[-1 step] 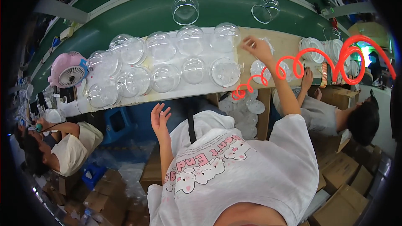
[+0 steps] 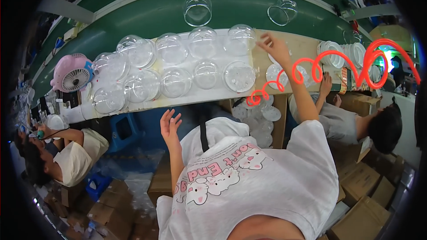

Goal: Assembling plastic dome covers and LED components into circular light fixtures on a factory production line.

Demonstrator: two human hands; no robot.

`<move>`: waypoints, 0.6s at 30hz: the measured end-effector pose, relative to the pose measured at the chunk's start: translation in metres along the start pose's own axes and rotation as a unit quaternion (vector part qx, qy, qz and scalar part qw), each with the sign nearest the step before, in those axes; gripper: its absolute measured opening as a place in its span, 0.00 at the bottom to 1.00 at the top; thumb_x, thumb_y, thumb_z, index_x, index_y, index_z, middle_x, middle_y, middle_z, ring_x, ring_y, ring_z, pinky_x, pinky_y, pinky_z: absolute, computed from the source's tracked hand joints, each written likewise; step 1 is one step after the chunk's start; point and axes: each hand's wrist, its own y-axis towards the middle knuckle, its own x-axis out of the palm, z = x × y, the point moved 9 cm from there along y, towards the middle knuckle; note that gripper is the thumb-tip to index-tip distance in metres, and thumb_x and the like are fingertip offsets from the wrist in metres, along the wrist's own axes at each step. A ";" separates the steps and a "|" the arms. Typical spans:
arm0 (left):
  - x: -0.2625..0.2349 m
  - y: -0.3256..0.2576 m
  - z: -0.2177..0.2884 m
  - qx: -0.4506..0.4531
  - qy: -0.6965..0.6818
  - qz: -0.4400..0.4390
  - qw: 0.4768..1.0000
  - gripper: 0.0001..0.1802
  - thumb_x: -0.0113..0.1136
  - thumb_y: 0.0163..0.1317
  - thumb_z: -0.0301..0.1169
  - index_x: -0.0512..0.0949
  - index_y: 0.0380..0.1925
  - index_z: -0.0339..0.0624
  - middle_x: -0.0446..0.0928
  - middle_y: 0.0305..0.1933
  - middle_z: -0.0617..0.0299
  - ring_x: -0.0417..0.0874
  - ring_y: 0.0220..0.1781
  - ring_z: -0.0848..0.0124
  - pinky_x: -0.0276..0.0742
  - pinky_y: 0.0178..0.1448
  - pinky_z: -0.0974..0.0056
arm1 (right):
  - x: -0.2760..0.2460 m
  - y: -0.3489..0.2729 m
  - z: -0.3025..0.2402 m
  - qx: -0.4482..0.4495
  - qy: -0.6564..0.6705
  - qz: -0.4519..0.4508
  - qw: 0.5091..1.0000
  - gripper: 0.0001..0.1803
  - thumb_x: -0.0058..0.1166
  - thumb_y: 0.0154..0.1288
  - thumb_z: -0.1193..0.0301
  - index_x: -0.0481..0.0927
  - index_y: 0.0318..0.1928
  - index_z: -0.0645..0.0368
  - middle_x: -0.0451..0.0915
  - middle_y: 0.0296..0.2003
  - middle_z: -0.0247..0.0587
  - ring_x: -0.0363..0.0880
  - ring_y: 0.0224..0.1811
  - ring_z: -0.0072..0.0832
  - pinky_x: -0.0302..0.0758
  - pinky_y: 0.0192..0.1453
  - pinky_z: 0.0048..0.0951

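Observation:
My right hand (image 2: 276, 48) reaches over the tan board, fingers bent and slightly apart, with nothing visible in them. Left of its fingertips stands a clear dome (image 2: 240, 40), a small gap away. White discs (image 2: 274, 71) lie on the board below that hand, one partly hidden by it. Held in the air short of the table edge, my left hand (image 2: 170, 124) has its fingers spread and holds nothing. Two rows of clear domes (image 2: 207, 74) cover the white tabletop, several over white discs. At the near row's right end lies a white disc (image 2: 239, 78).
A red coiled hose (image 2: 331, 53) hangs across the right side. The pink fan (image 2: 62, 71) stands at the table's left end. Clear domes (image 2: 197, 11) sit on the green surface behind. Stacked white discs (image 2: 331, 48) are at right. People work on both sides; a box of discs (image 2: 272, 113) is below.
My right hand has shifted slightly to the right, away from the far-row dome. My left hand and the domes are where they were.

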 end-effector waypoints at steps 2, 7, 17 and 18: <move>-0.007 -0.001 -0.004 -0.003 -0.011 0.010 1.000 0.18 0.46 0.64 0.30 0.64 0.53 0.37 0.68 0.55 0.52 0.75 0.51 0.63 0.72 0.51 0.65 | 0.003 0.016 -0.021 -0.012 -0.067 0.034 0.997 0.27 0.57 0.51 0.49 0.71 0.44 0.56 0.78 0.24 0.39 0.77 0.24 0.35 0.71 0.28 0.31; -0.013 0.013 0.002 0.012 -0.025 0.004 1.000 0.18 0.46 0.64 0.29 0.64 0.53 0.37 0.69 0.54 0.52 0.75 0.51 0.63 0.72 0.51 0.65 | 0.041 0.052 -0.026 -0.007 -0.231 0.043 0.972 0.26 0.54 0.55 0.52 0.64 0.44 0.56 0.76 0.21 0.42 0.76 0.23 0.40 0.70 0.26 0.35; -0.058 0.041 0.012 0.009 -0.037 0.025 0.999 0.18 0.46 0.64 0.30 0.64 0.53 0.36 0.69 0.54 0.50 0.75 0.51 0.62 0.72 0.51 0.64 | -0.070 -0.028 -0.061 -0.066 0.046 0.189 0.979 0.14 0.57 0.56 0.65 0.69 0.33 0.60 0.71 0.21 0.34 0.65 0.20 0.18 0.62 0.24 0.21; -0.058 0.044 0.015 0.007 -0.032 0.019 0.999 0.18 0.45 0.64 0.30 0.63 0.53 0.36 0.69 0.54 0.50 0.75 0.51 0.62 0.72 0.52 0.64 | -0.080 -0.045 -0.067 -0.064 0.102 0.188 0.975 0.13 0.58 0.56 0.67 0.69 0.32 0.60 0.69 0.21 0.30 0.62 0.19 0.13 0.59 0.22 0.18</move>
